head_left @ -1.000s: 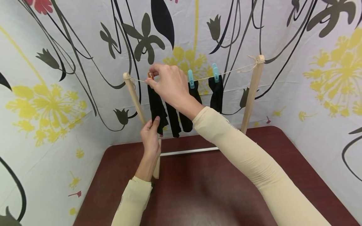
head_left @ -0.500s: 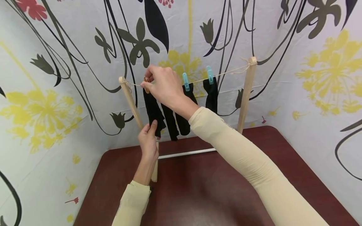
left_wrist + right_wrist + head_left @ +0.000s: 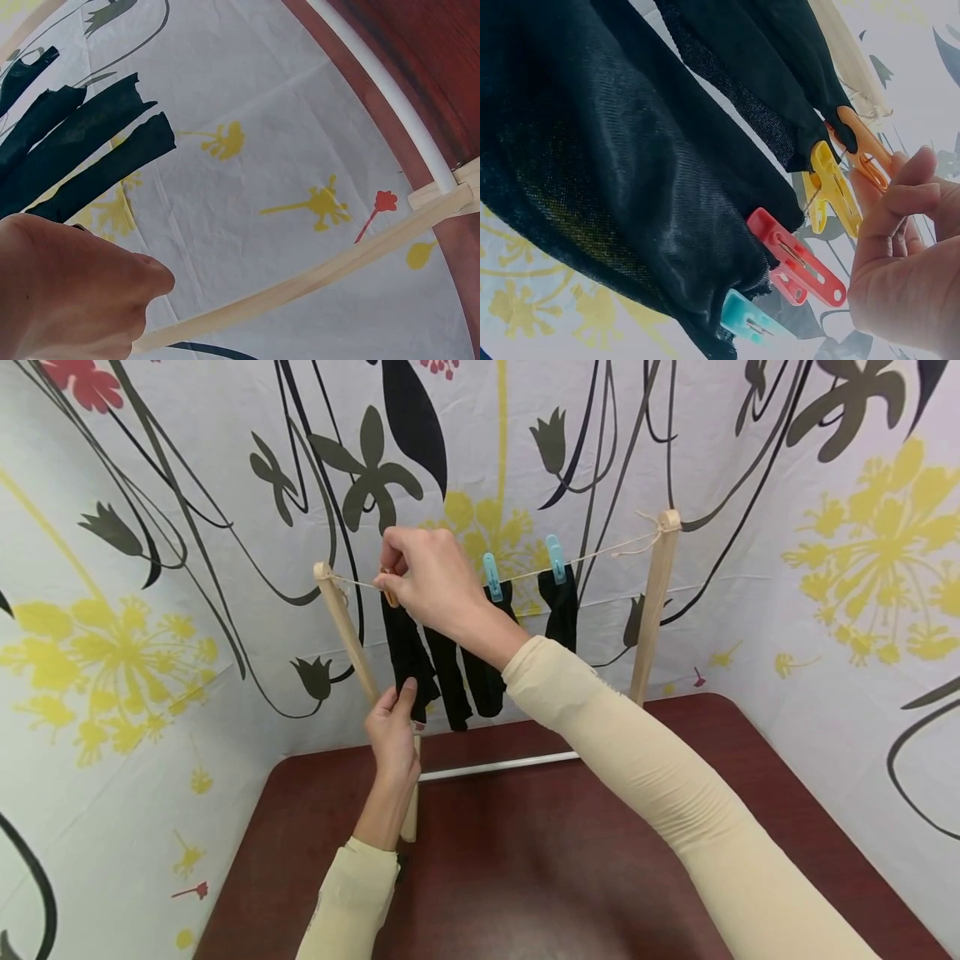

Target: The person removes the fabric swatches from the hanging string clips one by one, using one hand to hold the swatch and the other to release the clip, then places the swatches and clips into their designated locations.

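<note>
My right hand [image 3: 442, 581] pinches an orange clothespin [image 3: 864, 144] by its outer end, at the left part of the string. The pin's jaws sit at the top edge of a long black sock-like cloth [image 3: 408, 652]. More such black cloths hang beside it, held by a yellow clothespin [image 3: 831, 191], a red clothespin [image 3: 795, 255] and teal clothespins [image 3: 492, 578]. Lower down, my left hand [image 3: 393, 735] grips the wooden post [image 3: 322, 274] at the left, thumb up, beside the first cloth's lower end. Its fingertips are mostly hidden.
The string [image 3: 611, 550] runs to a right wooden post [image 3: 652, 618]. A white bar [image 3: 498, 767] joins the posts near the dark red table [image 3: 525, 852]. A printed flower curtain [image 3: 225, 568] stands close behind and at both sides.
The view has shifted slightly. More of the orange clothespin shows below my right fingertips, lying over the cloth's top. My left hand stays at the post.
</note>
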`<control>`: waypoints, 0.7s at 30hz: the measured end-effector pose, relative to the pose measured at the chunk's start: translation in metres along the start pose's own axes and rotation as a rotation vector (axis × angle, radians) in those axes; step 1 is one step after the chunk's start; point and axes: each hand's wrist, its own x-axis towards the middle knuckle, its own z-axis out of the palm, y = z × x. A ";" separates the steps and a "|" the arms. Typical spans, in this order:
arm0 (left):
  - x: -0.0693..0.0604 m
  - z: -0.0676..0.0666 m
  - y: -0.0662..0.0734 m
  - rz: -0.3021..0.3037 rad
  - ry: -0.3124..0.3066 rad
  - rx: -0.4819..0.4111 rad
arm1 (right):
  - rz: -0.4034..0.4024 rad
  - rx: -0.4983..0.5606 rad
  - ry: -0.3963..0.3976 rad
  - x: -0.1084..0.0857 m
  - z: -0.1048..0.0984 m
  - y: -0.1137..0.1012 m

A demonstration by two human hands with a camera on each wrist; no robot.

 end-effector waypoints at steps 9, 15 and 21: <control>0.000 0.000 0.001 0.008 -0.001 -0.004 | -0.053 0.007 0.026 -0.001 -0.001 0.001; 0.000 -0.001 0.000 -0.008 -0.001 -0.004 | -0.068 -0.010 0.055 -0.001 -0.001 0.004; 0.001 -0.004 0.000 -0.023 0.013 -0.024 | -0.088 -0.007 0.059 -0.003 0.000 0.005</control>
